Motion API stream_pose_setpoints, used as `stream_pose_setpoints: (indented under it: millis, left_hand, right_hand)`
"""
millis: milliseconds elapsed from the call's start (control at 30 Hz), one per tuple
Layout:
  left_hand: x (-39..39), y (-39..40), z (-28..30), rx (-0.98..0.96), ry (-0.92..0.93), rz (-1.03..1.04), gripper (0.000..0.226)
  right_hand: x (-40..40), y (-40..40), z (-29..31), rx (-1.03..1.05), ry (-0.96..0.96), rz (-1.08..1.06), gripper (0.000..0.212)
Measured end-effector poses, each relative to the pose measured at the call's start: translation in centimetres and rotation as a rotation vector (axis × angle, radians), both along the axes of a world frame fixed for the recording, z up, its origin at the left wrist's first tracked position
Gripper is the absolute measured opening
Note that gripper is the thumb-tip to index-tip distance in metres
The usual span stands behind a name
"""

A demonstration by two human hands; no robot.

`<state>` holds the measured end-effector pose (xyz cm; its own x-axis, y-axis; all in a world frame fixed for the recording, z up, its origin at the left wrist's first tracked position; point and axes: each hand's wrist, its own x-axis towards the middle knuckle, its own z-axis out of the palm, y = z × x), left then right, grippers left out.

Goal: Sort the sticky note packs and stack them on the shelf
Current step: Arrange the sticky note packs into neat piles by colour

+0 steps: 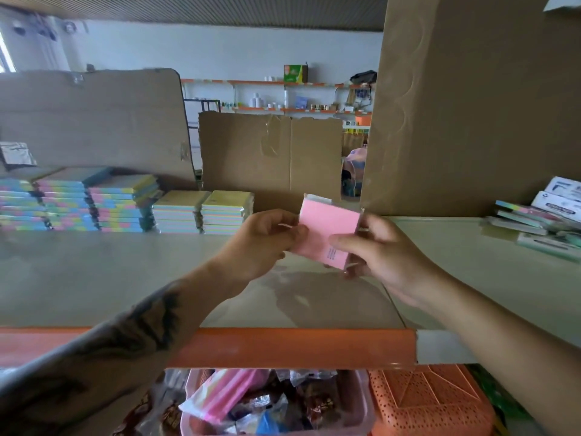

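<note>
A pink sticky note pack (327, 229) in clear wrap hangs above the grey shelf (125, 272), held between both hands. My left hand (264, 243) pinches its left edge, and my right hand (377, 250) grips its right lower corner with the thumb on the face. At the back left of the shelf stand stacks of pastel multicolour packs (72, 206). Beside them are two shorter stacks of yellow-topped packs (204, 212).
Cardboard sheets (270, 155) stand behind the stacks, and a tall cardboard box (471, 105) fills the right. More packs and white boxes (540, 221) lie at the far right. Below the orange shelf edge (283, 347) sit a pink bin of wrapped goods (366, 410) and an orange basket (434, 404).
</note>
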<state>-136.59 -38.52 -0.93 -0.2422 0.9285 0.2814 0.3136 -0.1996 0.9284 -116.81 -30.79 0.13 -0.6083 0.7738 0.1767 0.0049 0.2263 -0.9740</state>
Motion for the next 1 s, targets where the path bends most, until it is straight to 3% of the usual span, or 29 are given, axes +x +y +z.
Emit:
stream_pose_setpoints:
  millis: [100,200,300,400,433,567,700,833,900,1000]
  left_hand:
    - [0.1,-0.2,0.2,0.024,0.011,0.029,0.033]
    - [0.3,-0.2,0.3,0.047,0.040,0.074,0.035]
    - [0.4,-0.2,0.1,0.043,0.062,0.092,0.025]
    - [0.4,-0.8,0.1,0.010,0.081,0.022,0.017]
    - [0.3,-1.0,0.1,-0.001,0.081,0.011,0.019]
    - [-1.5,-1.5,0.3,-0.103,0.166,0.058,0.061]
    - [-3.9,-3.9,0.6,-0.295,0.614,0.177,0.082]
    - [-5.4,-6.9,0.7,-0.458,0.945,0.226,0.096]
    - [-5.8,-7.6,-0.1,-0.515,1.016,0.184,0.101]
    - [-5.7,-7.9,-1.1,-0.586,1.041,0.111,0.088]
  right_hand:
    - [0.3,0.3,-0.4,0.168,-0.109,-0.041,0.039]
    - [1.3,0.5,-0.3,0.582,-0.209,-0.116,0.065]
    - [1.7,0.6,0.5,1.116,-0.343,-0.039,0.060]
    - [0.6,0.9,0.8,1.366,-0.442,0.032,0.056]
    - [0.2,0.9,0.8,1.392,-0.438,0.042,0.054]
    - [-1.2,1.1,0.5,1.396,-0.454,0.077,0.056]
    - [-2.8,2.4,1.0,1.231,-0.487,0.101,0.058]
    - [-6.0,5.3,2.1,1.072,-0.538,0.057,0.063]
    - [-7.9,6.9,2.5,1.005,-0.592,0.035,0.069]
    - [-10.6,9.0,2.3,0.950,-0.660,0.043,0.062]
